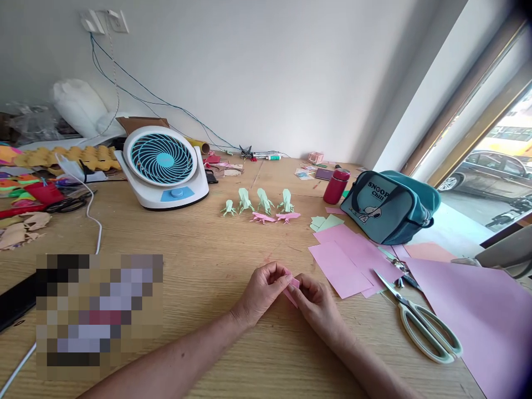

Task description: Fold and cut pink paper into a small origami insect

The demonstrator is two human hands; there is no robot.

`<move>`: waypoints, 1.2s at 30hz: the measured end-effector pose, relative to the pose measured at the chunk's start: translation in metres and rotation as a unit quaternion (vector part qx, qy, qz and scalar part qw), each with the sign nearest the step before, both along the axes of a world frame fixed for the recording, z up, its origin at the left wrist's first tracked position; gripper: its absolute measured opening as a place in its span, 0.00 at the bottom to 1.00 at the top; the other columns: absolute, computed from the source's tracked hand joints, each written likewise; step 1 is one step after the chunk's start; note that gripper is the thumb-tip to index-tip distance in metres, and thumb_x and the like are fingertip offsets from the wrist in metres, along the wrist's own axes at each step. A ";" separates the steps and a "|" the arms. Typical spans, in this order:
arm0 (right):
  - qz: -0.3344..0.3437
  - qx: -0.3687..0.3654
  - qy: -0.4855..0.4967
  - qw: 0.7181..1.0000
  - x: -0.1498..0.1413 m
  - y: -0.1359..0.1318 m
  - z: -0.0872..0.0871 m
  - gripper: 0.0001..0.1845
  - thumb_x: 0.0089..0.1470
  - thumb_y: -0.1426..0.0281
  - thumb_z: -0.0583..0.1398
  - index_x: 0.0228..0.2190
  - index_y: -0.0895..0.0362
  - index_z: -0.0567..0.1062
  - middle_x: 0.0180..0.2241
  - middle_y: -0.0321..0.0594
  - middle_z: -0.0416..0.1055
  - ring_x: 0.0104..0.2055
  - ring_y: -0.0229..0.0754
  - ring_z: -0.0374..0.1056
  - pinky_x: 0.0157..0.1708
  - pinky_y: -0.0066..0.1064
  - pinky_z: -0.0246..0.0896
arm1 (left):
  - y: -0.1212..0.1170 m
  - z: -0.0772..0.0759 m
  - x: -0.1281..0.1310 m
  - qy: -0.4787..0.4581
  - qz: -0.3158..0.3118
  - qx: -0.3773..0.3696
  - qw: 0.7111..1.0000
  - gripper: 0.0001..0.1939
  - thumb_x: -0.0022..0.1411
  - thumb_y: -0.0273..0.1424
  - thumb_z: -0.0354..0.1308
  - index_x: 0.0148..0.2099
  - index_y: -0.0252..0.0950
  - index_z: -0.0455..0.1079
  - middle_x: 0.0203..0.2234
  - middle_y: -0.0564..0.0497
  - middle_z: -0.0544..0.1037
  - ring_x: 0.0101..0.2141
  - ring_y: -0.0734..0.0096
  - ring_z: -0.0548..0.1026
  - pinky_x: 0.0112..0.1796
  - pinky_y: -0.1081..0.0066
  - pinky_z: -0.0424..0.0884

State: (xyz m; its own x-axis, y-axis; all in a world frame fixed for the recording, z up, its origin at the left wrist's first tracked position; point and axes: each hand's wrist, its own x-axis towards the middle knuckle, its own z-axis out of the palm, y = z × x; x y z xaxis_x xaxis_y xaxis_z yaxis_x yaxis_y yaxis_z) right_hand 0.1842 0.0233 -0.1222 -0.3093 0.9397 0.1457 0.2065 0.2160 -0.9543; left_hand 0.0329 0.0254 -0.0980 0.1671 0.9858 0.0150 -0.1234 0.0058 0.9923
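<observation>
A small folded piece of pink paper (293,283) is pinched between both hands, low over the wooden table. My left hand (268,288) grips its upper left side between thumb and fingers. On its right side my right hand (316,303) holds it the same way, and the fingers hide part of the paper. Beyond the hands stand several pale green folded paper figures (264,199). Two pink folded paper figures (262,218) lie just in front of them. Pink paper sheets (338,269) are spread to the right of my right hand.
Scissors (428,330) with pale handles lie at the right, beside a large pink sheet (474,310). A teal bag (386,208) and red bottle (336,187) stand behind the sheets. A white fan (164,166) stands at the back left. A blurred patch (100,310) covers the left front.
</observation>
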 end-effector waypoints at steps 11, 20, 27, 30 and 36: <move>0.003 0.008 -0.020 1.000 0.000 -0.002 -0.001 0.21 0.61 0.55 0.56 0.24 0.56 0.64 0.21 0.31 0.58 0.25 0.35 0.51 0.25 0.28 0.46 | 0.002 -0.012 -0.004 0.066 -0.006 0.081 0.995 0.10 0.60 0.35 0.59 0.31 0.35 0.66 0.26 0.51 0.76 0.32 0.65 0.78 0.34 0.71 0.70; -0.002 0.005 -0.023 1.000 -0.001 -0.003 -0.002 0.20 0.61 0.56 0.57 0.24 0.58 0.68 0.21 0.32 0.59 0.25 0.35 0.53 0.25 0.28 0.47 | 0.004 -0.018 -0.005 0.089 0.010 0.118 0.989 0.10 0.62 0.34 0.58 0.30 0.35 0.66 0.24 0.54 0.72 0.28 0.72 0.71 0.31 0.74 0.65; 0.003 0.003 -0.017 1.000 -0.002 -0.004 -0.001 0.19 0.61 0.57 0.57 0.25 0.58 0.69 0.22 0.33 0.60 0.25 0.36 0.54 0.26 0.28 0.48 | 0.004 -0.019 -0.005 0.087 0.026 0.127 0.988 0.12 0.61 0.34 0.57 0.27 0.35 0.64 0.22 0.56 0.67 0.25 0.75 0.64 0.29 0.75 0.61; 0.004 0.002 -0.011 1.000 -0.001 -0.004 0.000 0.20 0.61 0.57 0.57 0.25 0.58 0.69 0.22 0.33 0.60 0.25 0.36 0.53 0.26 0.28 0.48 | 0.003 -0.018 -0.005 0.081 0.026 0.117 0.990 0.12 0.61 0.35 0.58 0.27 0.34 0.65 0.22 0.56 0.67 0.25 0.75 0.64 0.29 0.75 0.61; -0.013 -0.003 0.003 1.000 0.000 -0.004 -0.003 0.21 0.60 0.55 0.58 0.24 0.58 0.68 0.22 0.31 0.57 0.25 0.35 0.51 0.25 0.28 0.45 | 0.002 -0.015 -0.004 0.022 0.017 0.081 0.996 0.12 0.60 0.35 0.59 0.28 0.35 0.67 0.22 0.55 0.72 0.25 0.75 0.69 0.30 0.75 0.65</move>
State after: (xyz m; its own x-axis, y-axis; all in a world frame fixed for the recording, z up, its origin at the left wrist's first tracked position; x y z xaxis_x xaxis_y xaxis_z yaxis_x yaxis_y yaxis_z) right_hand 0.1847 0.0196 -0.1250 -0.2836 0.9484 0.1419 0.2054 0.2046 -0.9570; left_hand 0.0289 0.0278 -0.1127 0.1371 0.9764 0.1671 -0.0770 -0.1577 0.9845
